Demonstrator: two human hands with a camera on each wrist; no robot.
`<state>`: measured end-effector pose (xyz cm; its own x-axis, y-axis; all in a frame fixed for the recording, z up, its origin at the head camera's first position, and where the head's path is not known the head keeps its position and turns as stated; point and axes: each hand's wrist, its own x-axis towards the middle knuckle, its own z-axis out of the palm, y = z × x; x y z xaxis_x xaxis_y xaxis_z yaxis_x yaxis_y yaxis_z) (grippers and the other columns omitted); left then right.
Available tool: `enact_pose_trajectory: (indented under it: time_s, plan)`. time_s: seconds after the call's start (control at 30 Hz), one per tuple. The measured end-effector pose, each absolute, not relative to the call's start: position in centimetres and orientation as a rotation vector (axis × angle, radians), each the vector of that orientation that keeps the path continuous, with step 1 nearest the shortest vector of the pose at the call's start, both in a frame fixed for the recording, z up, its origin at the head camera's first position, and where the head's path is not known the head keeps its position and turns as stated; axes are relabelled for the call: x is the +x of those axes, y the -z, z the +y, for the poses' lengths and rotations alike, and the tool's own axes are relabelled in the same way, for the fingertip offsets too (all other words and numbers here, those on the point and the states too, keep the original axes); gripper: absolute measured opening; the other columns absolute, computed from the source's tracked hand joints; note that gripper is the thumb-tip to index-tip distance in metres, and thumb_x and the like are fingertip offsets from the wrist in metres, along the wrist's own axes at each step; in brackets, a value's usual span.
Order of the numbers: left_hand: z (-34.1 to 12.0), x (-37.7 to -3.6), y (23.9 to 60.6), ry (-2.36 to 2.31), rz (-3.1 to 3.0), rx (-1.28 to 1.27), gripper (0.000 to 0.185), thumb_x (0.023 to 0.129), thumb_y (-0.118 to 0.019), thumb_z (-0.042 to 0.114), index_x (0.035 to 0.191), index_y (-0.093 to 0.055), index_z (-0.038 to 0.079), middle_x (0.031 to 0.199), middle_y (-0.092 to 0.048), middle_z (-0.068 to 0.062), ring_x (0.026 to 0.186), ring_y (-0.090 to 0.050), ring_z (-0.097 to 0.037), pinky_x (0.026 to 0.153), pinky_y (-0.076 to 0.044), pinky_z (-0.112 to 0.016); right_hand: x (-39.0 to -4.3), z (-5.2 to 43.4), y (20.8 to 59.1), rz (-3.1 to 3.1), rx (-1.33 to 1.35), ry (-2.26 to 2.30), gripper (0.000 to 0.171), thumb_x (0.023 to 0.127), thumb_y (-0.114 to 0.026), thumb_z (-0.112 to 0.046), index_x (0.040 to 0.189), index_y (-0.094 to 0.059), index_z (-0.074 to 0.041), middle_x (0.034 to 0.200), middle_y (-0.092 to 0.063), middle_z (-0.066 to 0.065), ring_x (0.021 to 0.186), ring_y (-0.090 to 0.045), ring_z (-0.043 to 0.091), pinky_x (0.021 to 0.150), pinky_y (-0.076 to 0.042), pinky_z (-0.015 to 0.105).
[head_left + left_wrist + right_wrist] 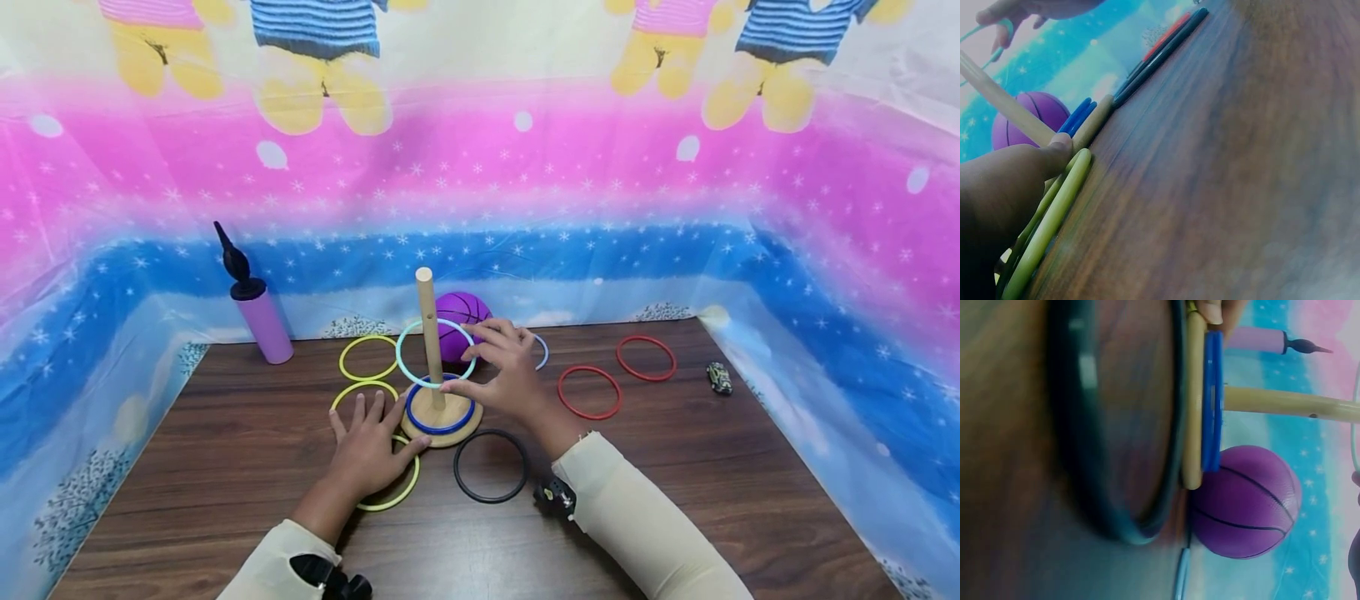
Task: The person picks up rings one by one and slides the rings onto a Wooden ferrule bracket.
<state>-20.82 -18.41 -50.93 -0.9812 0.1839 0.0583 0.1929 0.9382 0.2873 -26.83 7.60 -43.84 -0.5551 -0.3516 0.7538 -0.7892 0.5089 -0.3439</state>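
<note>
Pale turquoise, that ring (398, 352) hangs mid-frame in the head view, pinched between your right hand's (504, 371) thumb and fingers, right at the wooden peg (427, 297); whether it encircles the peg, I can't tell! Lower left of centre, your left hand (366, 458) lies spread wide, gripping nothing, thumb touching the round base (452, 440), palm over yellow rings (367, 337). Blue rings (1212, 400) circle the peg's foot, a black ring (491, 502) lies just below right, and a purple ball (462, 305) sits behind!
</note>
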Motion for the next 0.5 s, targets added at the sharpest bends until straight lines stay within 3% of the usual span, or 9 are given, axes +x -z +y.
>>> enact_pose_trajectory:
  time_s: [0.27,0.5]
  plan:
    - [-18.4,-20.8,50.9,0.473,-3.061,-0.298,0.089,0.104,-0.058,0.071,0.173,-0.036,0.019,0.177,-0.029,-0.030,0.165,-0.013,-0.061,0.121,0.000,-0.091,-26.8,7.9,44.8,-2.242,0.977,-0.881,0.045,0.068,-0.105,-0.041,0.092,-0.083,-0.010,0.136,-0.078,0.011,0.131,-0.063,0.031,0.103,-0.033,0.063]
    - [-18.5,-20.9,51.0,0.468,-3.071,-0.291,0.090,0.104,-0.058,0.072,0.171,-0.040,0.015,0.177,-0.028,-0.030,0.165,-0.013,-0.060,0.121,0.000,-0.091,-26.7,8.2,45.1,-2.353,0.996,-0.915,0.042,0.074,-0.102,-0.043,0.096,-0.084,-0.013,0.143,-0.075,0.008,0.137,-0.059,0.028,0.110,-0.031,0.064]
